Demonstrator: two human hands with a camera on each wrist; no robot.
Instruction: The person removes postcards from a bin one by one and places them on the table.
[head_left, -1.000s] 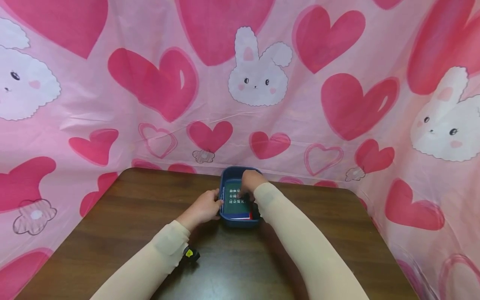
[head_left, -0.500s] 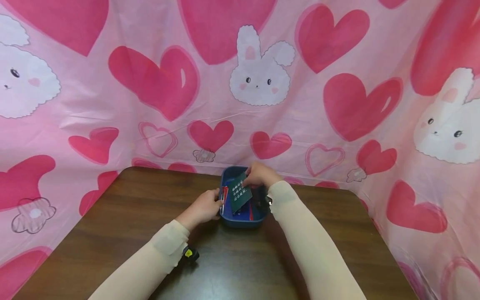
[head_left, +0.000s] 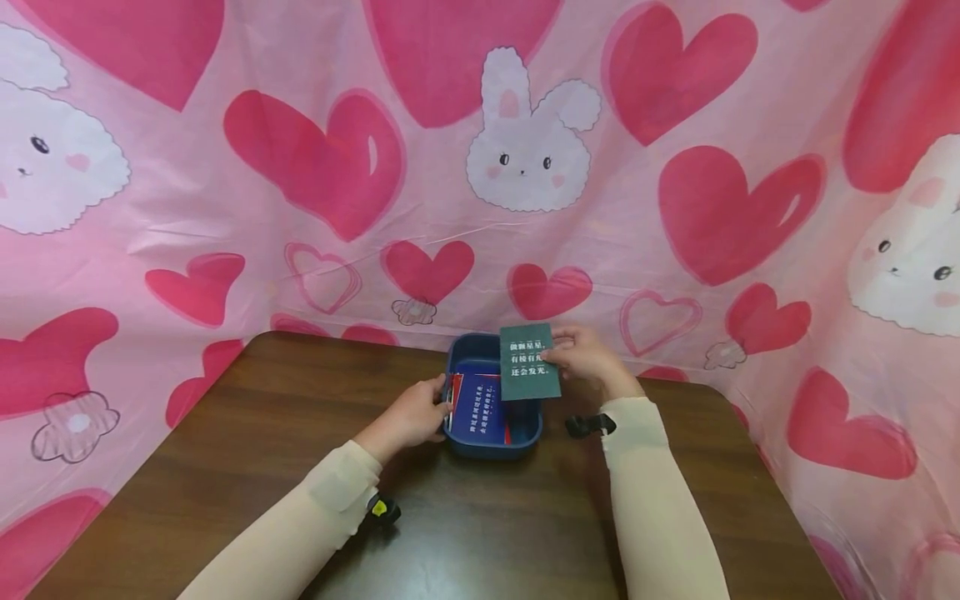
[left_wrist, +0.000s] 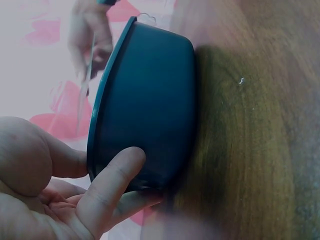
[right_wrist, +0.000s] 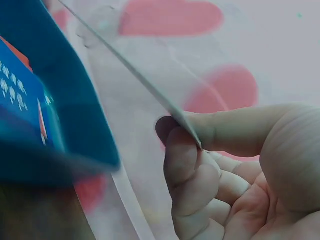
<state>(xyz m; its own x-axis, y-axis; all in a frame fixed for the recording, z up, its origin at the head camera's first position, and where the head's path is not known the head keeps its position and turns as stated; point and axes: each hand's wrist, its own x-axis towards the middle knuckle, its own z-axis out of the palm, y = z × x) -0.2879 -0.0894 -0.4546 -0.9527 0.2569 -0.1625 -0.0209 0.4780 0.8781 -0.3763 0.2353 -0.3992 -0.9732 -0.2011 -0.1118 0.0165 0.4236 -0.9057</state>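
Right hand's (head_left: pixel 587 357) fingers (right_wrist: pixel 192 172) are pinching a green card (head_left: pixel 528 362) by its right edge, thumb lying on the printed face. Card is hanging above the blue bin (head_left: pixel 491 452), covering its far right corner from the head camera. Three lines in white Chinese print are showing: 做颗星星 / 有棱有 (next character part-hidden by the thumb) / 还会发光. Left hand's (head_left: pixel 412 414) fingers are gripping the bin's left wall. Inside the bin, a blue card (head_left: pixel 477 408) is lying toward the left, its white Chinese writing running sideways, too small to read surely; red is showing at its edges. A black wrist device (head_left: pixel 590 426) is sitting just right of the bin, on the right wrist; another black strap with a yellow patch (head_left: pixel 384 510) is showing nearer and left of the bin. Brown wooden bench (head_left: pixel 315 400) is carrying the bin; pink heart-and-rabbit cloth (head_left: pixel 442 196) is hanging behind the bin.
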